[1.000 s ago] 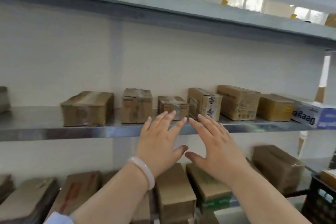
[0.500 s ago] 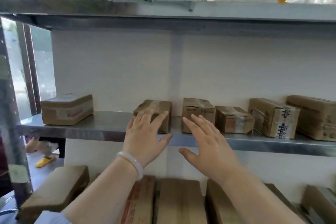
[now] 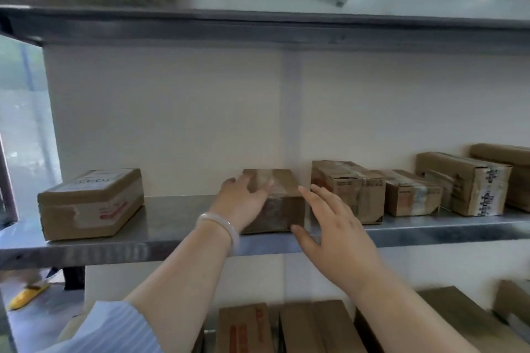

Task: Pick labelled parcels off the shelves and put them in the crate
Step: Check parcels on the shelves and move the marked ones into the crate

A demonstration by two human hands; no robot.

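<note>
A small brown taped parcel (image 3: 282, 203) stands in the middle of the metal shelf (image 3: 172, 221). My left hand (image 3: 243, 200), with a pale bangle on the wrist, lies on the parcel's left side and top, its fingers curled over the upper edge. My right hand (image 3: 332, 226) hovers just right of the parcel with fingers spread, its thumb near the parcel's lower right corner; contact is unclear. No crate is in view.
A flat labelled parcel (image 3: 91, 203) sits at the shelf's left end. Several more parcels (image 3: 347, 189) line the shelf to the right. Boxes (image 3: 312, 327) fill the shelf below. An upper shelf (image 3: 258, 26) runs overhead. A yellow shoe (image 3: 27, 296) shows on the floor at left.
The view has swung left along the shelf. My left hand has reached forward and closed onto the small parcel, and my right hand has come up beside it.
</note>
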